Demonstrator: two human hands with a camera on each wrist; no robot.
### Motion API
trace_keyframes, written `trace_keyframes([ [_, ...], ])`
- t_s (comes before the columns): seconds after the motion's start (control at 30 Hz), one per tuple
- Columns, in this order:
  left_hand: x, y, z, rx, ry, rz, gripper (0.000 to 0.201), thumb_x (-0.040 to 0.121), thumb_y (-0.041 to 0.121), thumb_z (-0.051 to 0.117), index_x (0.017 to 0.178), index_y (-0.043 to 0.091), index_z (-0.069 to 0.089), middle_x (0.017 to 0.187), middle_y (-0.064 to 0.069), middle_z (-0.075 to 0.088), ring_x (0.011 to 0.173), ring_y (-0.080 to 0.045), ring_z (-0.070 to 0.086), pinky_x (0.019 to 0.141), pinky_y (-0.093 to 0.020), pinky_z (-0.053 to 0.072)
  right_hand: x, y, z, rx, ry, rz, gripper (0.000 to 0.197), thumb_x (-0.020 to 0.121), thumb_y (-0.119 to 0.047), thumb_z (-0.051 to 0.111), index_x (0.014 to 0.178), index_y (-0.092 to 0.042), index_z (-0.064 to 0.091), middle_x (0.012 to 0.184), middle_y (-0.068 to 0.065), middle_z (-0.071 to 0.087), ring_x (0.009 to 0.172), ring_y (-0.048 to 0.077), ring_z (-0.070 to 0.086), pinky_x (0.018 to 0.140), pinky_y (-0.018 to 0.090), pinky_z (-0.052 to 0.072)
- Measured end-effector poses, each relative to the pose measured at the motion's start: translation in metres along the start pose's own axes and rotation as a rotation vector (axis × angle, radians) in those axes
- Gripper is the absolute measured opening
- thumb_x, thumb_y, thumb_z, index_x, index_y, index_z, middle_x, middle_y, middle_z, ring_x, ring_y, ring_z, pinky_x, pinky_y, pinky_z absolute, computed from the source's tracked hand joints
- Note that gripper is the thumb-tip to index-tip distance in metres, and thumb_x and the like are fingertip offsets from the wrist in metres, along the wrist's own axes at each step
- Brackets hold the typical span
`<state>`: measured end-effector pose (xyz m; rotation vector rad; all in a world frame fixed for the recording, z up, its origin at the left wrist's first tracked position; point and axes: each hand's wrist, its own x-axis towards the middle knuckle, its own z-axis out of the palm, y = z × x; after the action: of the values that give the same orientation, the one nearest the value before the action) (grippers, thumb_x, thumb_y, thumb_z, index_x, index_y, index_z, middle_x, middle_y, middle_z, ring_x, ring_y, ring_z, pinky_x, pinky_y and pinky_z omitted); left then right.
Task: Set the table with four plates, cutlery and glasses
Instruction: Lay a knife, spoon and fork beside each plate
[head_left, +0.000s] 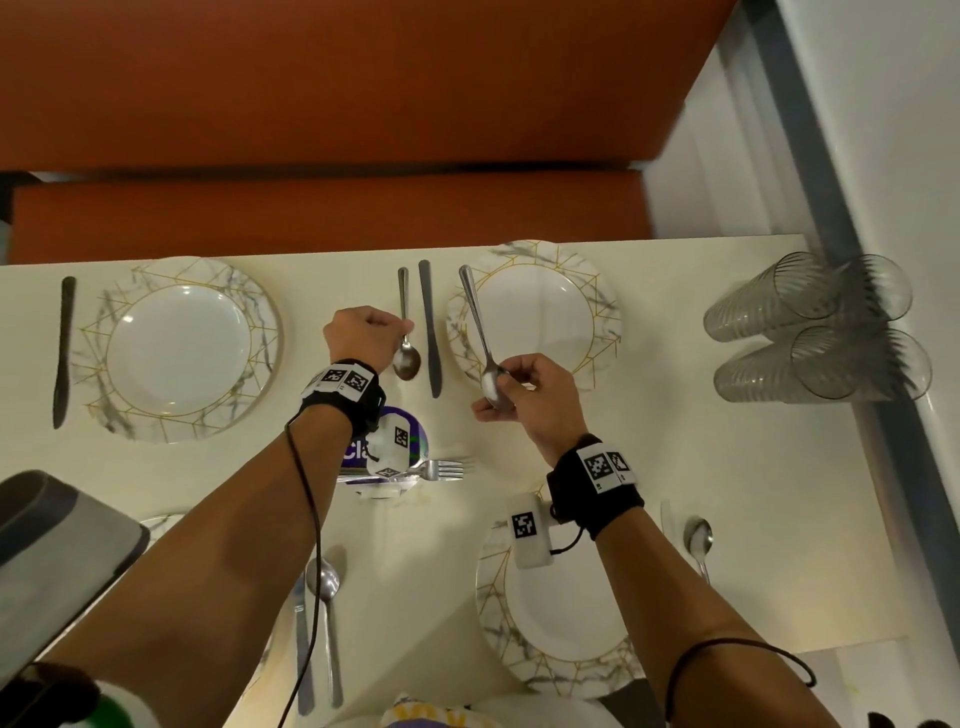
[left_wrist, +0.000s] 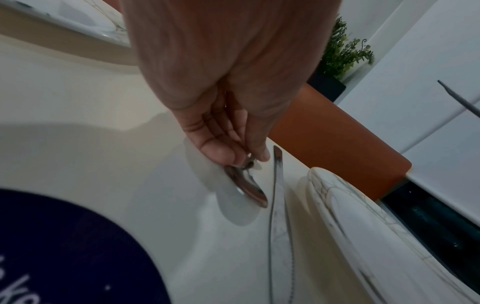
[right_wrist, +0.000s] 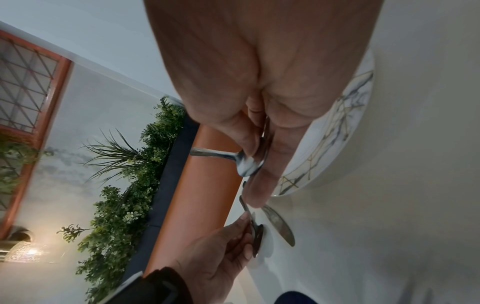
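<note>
Because each spoon is thin, hard metal, it will likely feel light and stiff, and its shiny skin could slip, so the narrow neck just above the bowl looks like the best place to pinch.

The left hand has its fingers curled, and its fingertips pinch the left spoon right at that neck. That spoon's bowl looks to be on the table or just above it, and its handle points to the far edge. It lies just beside a knife, between the 2 far plates.

The right hand pinches a second spoon by its bowl, thumb on 1 side and fingers on the other. This spoon is up in the air, and its handle slants over the rim of the far right plate. A grip on the round bowl may slide more than a grip on the neck.

Further out are the far left plate with a dark knife beside it, and a fork near the middle. Closer in, a near plate has a spoon next to it. The glasses lie on their sides, stacked at the right end, not yet set out. I think they could break and need a soft hold round the middle.
</note>
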<state>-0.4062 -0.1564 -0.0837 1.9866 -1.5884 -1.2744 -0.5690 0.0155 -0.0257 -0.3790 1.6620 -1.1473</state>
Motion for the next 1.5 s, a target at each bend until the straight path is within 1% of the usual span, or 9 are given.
trace_keyframes([
  [0.17, -0.013, -0.002, -0.007, 0.032, -0.008, 0.020, 0.025, 0.085, 0.042, 0.083, 0.084, 0.017, 0.077, 0.080, 0.003, 0.075, 0.075, -0.013, 0.069, 0.074, -0.022, 0.054, 0.003, 0.008, 0.001, -0.067, 0.002, -0.002, 0.011, 0.098, -0.001, 0.060, 0.109, 0.001, 0.062, 0.102, 0.018, 0.071, 0.080, 0.037, 0.076, 0.072, 0.050, 0.064],
  [0.37, -0.029, -0.006, -0.029, 0.023, 0.014, 0.132, 0.025, 0.098, 0.037, 0.064, 0.090, 0.018, 0.078, 0.085, 0.002, 0.077, 0.085, -0.022, 0.072, 0.087, -0.034, 0.059, 0.006, 0.009, 0.019, -0.184, 0.038, -0.099, 0.009, 0.094, -0.005, 0.067, 0.102, -0.007, 0.069, 0.095, 0.011, 0.076, 0.075, 0.017, 0.068, 0.058, 0.019, 0.051],
  [0.47, -0.047, -0.005, -0.038, -0.040, -0.032, 0.201, 0.023, 0.101, 0.031, 0.061, 0.088, 0.021, 0.077, 0.083, 0.005, 0.077, 0.077, -0.017, 0.072, 0.080, -0.031, 0.059, -0.002, 0.004, 0.033, -0.172, 0.023, -0.118, 0.008, 0.094, -0.004, 0.067, 0.101, -0.007, 0.068, 0.091, 0.012, 0.074, 0.068, 0.014, 0.065, 0.051, 0.012, 0.045],
  [0.6, -0.075, -0.006, -0.052, -0.160, -0.095, 0.254, 0.025, 0.102, 0.037, 0.060, 0.093, 0.020, 0.075, 0.084, 0.002, 0.077, 0.068, -0.011, 0.069, 0.060, -0.016, 0.049, -0.010, 0.004, 0.064, -0.205, 0.000, -0.153, 0.004, 0.093, -0.013, 0.071, 0.095, -0.015, 0.069, 0.091, 0.010, 0.076, 0.074, 0.022, 0.069, 0.055, 0.018, 0.046],
  [0.77, -0.100, -0.023, -0.074, -0.263, -0.095, 0.324, 0.015, 0.097, 0.037, 0.070, 0.098, 0.023, 0.073, 0.088, 0.005, 0.077, 0.076, -0.010, 0.070, 0.069, -0.028, 0.059, -0.029, 0.005, 0.109, -0.191, -0.023, -0.181, 0.007, 0.088, -0.020, 0.071, 0.094, -0.018, 0.069, 0.085, 0.007, 0.076, 0.077, 0.023, 0.072, 0.064, 0.032, 0.055],
  [0.93, -0.107, -0.056, -0.116, -0.361, -0.018, 0.293, 0.020, 0.092, 0.020, 0.078, 0.110, 0.020, 0.068, 0.090, -0.001, 0.075, 0.076, -0.009, 0.070, 0.066, -0.024, 0.056, -0.053, 0.018, 0.162, -0.202, -0.041, -0.217, 0.025, 0.078, -0.034, 0.071, 0.095, -0.017, 0.071, 0.086, 0.004, 0.075, 0.086, 0.024, 0.074, 0.082, 0.047, 0.062],
  [1.03, -0.112, -0.075, -0.147, -0.408, 0.029, 0.272, 0.027, 0.088, 0.018, 0.081, 0.111, 0.016, 0.067, 0.089, -0.005, 0.075, 0.072, -0.010, 0.069, 0.061, -0.018, 0.053, -0.071, 0.026, 0.194, -0.201, -0.027, -0.217, 0.021, 0.082, -0.027, 0.073, 0.097, -0.013, 0.071, 0.086, 0.010, 0.075, 0.082, 0.025, 0.073, 0.073, 0.041, 0.062],
  [1.17, -0.106, -0.109, -0.207, -0.402, 0.043, 0.330, 0.013, 0.087, 0.016, 0.082, 0.097, 0.015, 0.074, 0.090, -0.002, 0.076, 0.079, -0.010, 0.070, 0.066, -0.020, 0.054, -0.098, 0.031, 0.254, -0.174, -0.066, -0.185, 0.017, 0.092, -0.011, 0.072, 0.107, -0.003, 0.068, 0.091, 0.017, 0.074, 0.065, 0.015, 0.065, 0.048, 0.014, 0.045],
  [1.5, -0.041, -0.179, -0.341, -0.319, 0.043, 0.280, 0.008, 0.092, 0.013, 0.075, 0.100, 0.012, 0.077, 0.097, -0.002, 0.077, 0.094, -0.018, 0.071, 0.090, -0.029, 0.057, -0.122, 0.034, 0.391, -0.230, -0.199, -0.180, 0.020, 0.095, -0.002, 0.058, 0.109, -0.008, 0.070, 0.095, 0.014, 0.076, 0.064, 0.017, 0.062, 0.050, 0.011, 0.043],
])
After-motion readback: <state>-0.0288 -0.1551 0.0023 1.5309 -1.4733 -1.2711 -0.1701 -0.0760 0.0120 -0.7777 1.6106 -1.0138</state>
